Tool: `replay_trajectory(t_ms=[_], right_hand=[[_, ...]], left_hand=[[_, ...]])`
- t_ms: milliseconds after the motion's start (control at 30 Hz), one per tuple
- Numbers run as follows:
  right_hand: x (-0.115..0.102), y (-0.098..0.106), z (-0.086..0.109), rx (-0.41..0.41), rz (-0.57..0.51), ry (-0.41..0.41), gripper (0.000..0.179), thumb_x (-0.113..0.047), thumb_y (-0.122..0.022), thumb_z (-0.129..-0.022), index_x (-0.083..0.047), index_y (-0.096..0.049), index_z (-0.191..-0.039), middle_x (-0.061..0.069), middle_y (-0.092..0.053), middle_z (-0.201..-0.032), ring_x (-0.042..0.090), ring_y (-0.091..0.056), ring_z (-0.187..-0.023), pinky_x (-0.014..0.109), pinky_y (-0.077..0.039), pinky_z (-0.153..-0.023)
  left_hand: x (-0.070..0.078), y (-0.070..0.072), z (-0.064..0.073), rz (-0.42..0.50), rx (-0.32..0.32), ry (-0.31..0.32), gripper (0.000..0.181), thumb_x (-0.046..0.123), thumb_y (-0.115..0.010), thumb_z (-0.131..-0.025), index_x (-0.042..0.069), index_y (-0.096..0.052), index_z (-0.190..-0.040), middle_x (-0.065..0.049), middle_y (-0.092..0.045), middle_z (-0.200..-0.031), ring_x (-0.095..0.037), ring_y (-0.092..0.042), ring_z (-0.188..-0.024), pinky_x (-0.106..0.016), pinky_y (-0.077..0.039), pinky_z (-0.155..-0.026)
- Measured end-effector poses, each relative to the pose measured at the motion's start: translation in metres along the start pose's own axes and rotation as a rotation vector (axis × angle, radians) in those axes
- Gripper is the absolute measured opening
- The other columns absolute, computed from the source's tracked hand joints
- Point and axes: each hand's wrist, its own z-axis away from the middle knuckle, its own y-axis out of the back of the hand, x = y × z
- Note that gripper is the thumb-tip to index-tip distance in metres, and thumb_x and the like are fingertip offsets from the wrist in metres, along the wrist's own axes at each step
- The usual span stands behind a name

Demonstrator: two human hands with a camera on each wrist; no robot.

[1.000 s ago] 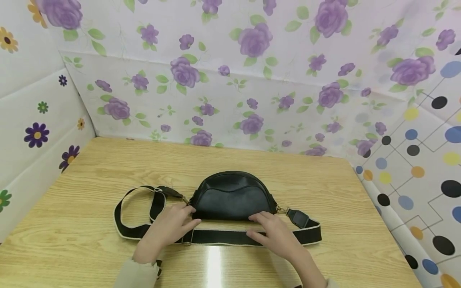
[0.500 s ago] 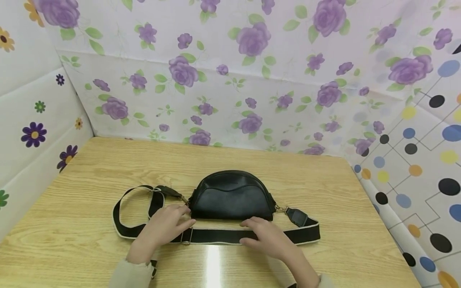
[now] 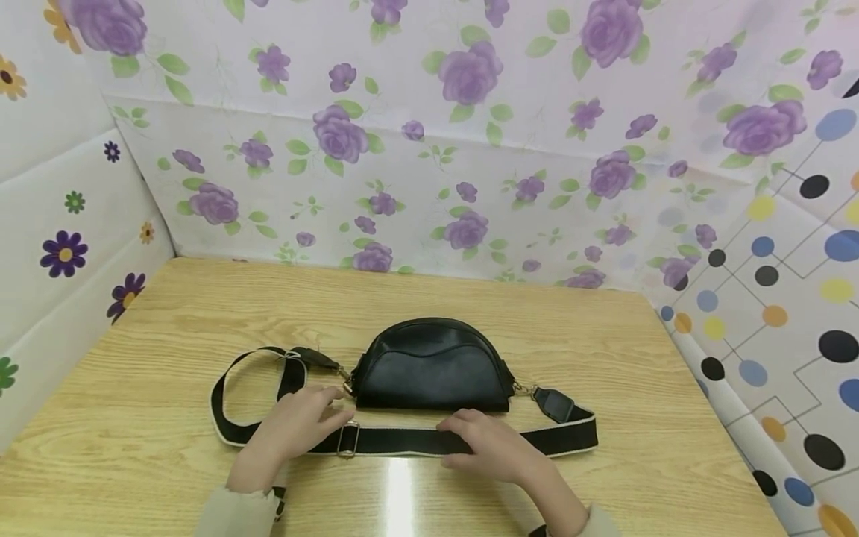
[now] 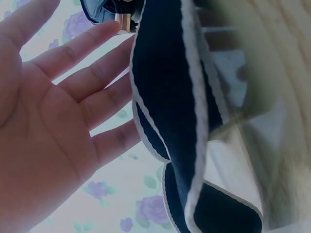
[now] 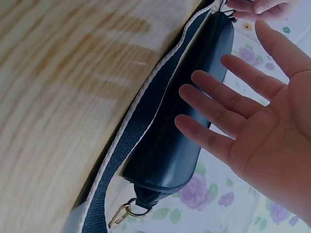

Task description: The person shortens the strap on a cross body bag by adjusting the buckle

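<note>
A black half-moon bag (image 3: pixel 432 377) lies on the wooden table, its curved side away from me. Its black strap with white edges (image 3: pixel 409 440) runs along the near side and loops at the left. In the head view my left hand (image 3: pixel 291 425) hovers over the strap left of a metal slider (image 3: pixel 348 438), fingers spread. My right hand (image 3: pixel 490 446) hangs above the strap near the bag's lower edge, fingers loosely extended. Both wrist views show bare palms with nothing held: the left hand (image 4: pixel 53 116) beside the strap, the right hand (image 5: pixel 262 121) beside the bag.
Gold clasps (image 3: pixel 526 389) join the strap to both ends of the bag, with a black leather tab (image 3: pixel 555 405) at the right. Flowered cloth (image 3: pixel 403 149) stands behind the table (image 3: pixel 570 328), and a dotted cloth (image 3: pixel 772 358) covers the right side.
Both hands have drawn back slightly toward me and to the left, away from the bag's lower edge. The bag and strap lie as before.
</note>
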Motion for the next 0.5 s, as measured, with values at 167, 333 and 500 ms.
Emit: replay_trajectory(t_ms=[167, 333, 500], right_hand=[[0.002, 0.000, -0.003, -0.013, -0.021, 0.005, 0.043, -0.032, -0.063, -0.083, -0.009, -0.056, -0.119, 0.003, -0.054, -0.113, 0.018, -0.050, -0.103, 0.032, -0.044, -0.082], [0.006, 0.000, -0.006, -0.056, -0.082, 0.006, 0.046, -0.031, -0.063, -0.083, -0.008, -0.053, -0.122, 0.002, -0.052, -0.115, 0.016, -0.049, -0.105, 0.031, -0.042, -0.085], [0.008, 0.001, -0.008, -0.082, -0.101, -0.003, 0.049, -0.030, -0.065, -0.082, -0.008, -0.052, -0.123, 0.003, -0.051, -0.115, 0.017, -0.048, -0.107, 0.031, -0.041, -0.086]], left_hand=[[-0.004, 0.001, 0.001, -0.018, 0.006, -0.004, 0.035, 0.030, -0.061, -0.085, 0.001, -0.063, -0.104, -0.010, -0.063, -0.097, -0.028, -0.058, -0.087, -0.041, -0.047, -0.070], [-0.008, 0.003, 0.001, -0.032, -0.003, 0.009, 0.035, 0.029, -0.062, -0.084, 0.000, -0.062, -0.105, -0.011, -0.063, -0.096, -0.028, -0.058, -0.086, -0.041, -0.047, -0.068], [-0.011, 0.004, 0.002, -0.037, -0.017, 0.017, 0.035, 0.028, -0.062, -0.084, 0.000, -0.062, -0.105, -0.011, -0.062, -0.095, -0.029, -0.058, -0.087, -0.043, -0.046, -0.070]])
